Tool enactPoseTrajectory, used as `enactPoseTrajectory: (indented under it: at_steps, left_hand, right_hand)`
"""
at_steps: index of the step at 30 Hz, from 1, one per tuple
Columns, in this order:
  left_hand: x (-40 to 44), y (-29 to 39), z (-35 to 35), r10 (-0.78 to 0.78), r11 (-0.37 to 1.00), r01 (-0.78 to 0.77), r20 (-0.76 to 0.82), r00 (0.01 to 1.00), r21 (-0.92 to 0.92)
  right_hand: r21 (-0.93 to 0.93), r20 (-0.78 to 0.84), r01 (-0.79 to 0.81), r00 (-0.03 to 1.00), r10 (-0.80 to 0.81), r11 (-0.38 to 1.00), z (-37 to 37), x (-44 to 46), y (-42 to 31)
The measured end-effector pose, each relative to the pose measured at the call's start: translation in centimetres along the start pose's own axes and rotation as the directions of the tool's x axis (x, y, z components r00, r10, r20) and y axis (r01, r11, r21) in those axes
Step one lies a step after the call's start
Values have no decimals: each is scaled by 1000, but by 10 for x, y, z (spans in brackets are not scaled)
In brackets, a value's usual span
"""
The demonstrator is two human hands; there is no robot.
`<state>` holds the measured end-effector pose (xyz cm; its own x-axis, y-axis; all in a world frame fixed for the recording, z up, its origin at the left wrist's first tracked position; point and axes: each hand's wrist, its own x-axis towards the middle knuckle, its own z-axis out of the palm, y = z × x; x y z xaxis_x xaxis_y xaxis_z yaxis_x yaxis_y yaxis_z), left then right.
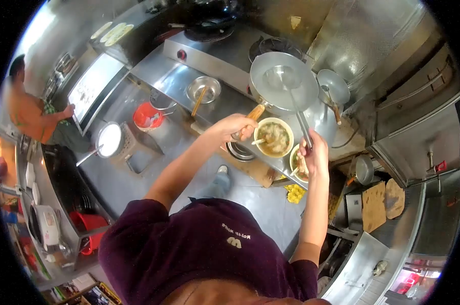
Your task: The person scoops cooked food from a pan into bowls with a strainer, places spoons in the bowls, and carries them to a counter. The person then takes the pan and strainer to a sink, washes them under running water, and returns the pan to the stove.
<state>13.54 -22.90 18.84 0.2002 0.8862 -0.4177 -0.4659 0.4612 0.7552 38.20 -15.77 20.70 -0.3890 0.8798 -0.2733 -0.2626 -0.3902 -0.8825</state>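
My left hand (236,127) is closed around the wooden handle of a grey metal wok (261,73) over the counter by the stove. In my right hand (315,151) is the long handle of a metal ladle (300,118), whose head lies inside the wok. Just below the wok stands a pale bowl (273,120) of soup (274,138) with pieces of food and a white spoon (258,142). A second bowl (292,158) with a spoon sits at the counter's edge, partly hidden by my right hand.
A smaller pan (333,85) with a wooden handle lies right of the wok. Left along the counter (159,76) is a metal bowl (192,91) with chopsticks (199,100). A red bucket (147,116) and a stool (131,150) bearing a white-filled pot stand left. Another person (34,112) works far left.
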Motion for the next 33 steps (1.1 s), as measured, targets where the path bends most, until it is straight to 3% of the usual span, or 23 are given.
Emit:
enactPoseTrajectory:
  at_steps: [1,3,7,8,10,12,14,17,18,21,22,24,26,28,30,33]
  left_hand:
    - [9,13,1,40,998,-37,-58,998,42]
    - [36,39,-13,-11,1000,12,-26,1000,14]
    - [91,86,-37,-8,1000,8,-21,1000,6]
    - [103,98,-44,3,1000,-3,15,1000,-1]
    - [131,116,-60,-6,1000,7,51,999,-19]
    - [151,130,-66,58,998,-58,-21,998,10]
    - [172,145,-78,20,1000,-21,-38,999,-21]
    - [206,158,-92,-10,1000,9,-59,998,-8]
    - [215,159,-97,-8,999,6,-57,998,-38]
    - [229,166,-97,-60,996,53,-85,995,-72]
    - [237,166,-104,-63,990,61,-12,998,-125]
    - [244,161,-106,-14,996,9,-56,998,-88]
    - [245,158,-102,9,1000,-11,-126,992,-18]
    - [255,157,-117,-38,994,35,-21,999,-99]
    - [252,158,-110,-39,995,39,-4,999,-89]
    - [248,158,-97,-19,991,17,-11,1000,-135]
  right_hand:
    - [1,-7,9,1000,-9,1000,6,7,-3]
    - [-6,-28,38,999,-39,999,15,24,-17]
    - [-178,-180,119,972,-151,977,-18,38,-9]
    - [-260,-284,153,931,-227,953,-35,42,6]
    - [-423,-401,54,884,-241,904,-61,32,25]
    - [-462,-439,4,868,-232,887,-106,23,70]
    - [-470,-574,-192,808,-133,862,-113,5,95]
    - [-645,-676,-369,683,-276,669,-153,-11,177]
    - [-731,-631,-349,672,-387,587,-148,-15,187]
    - [-394,-780,-385,620,-82,834,-136,-18,210]
    - [-352,-794,-386,605,-54,853,-130,-14,211]
    - [-166,-803,-447,579,143,879,-121,-6,203]
    - [2,-747,-369,617,247,929,-118,-1,203]
    - [138,-681,-349,646,344,927,-117,5,208]
    - [282,-572,-253,730,374,926,-118,6,211]
    - [509,-486,-127,774,406,851,-114,8,196]
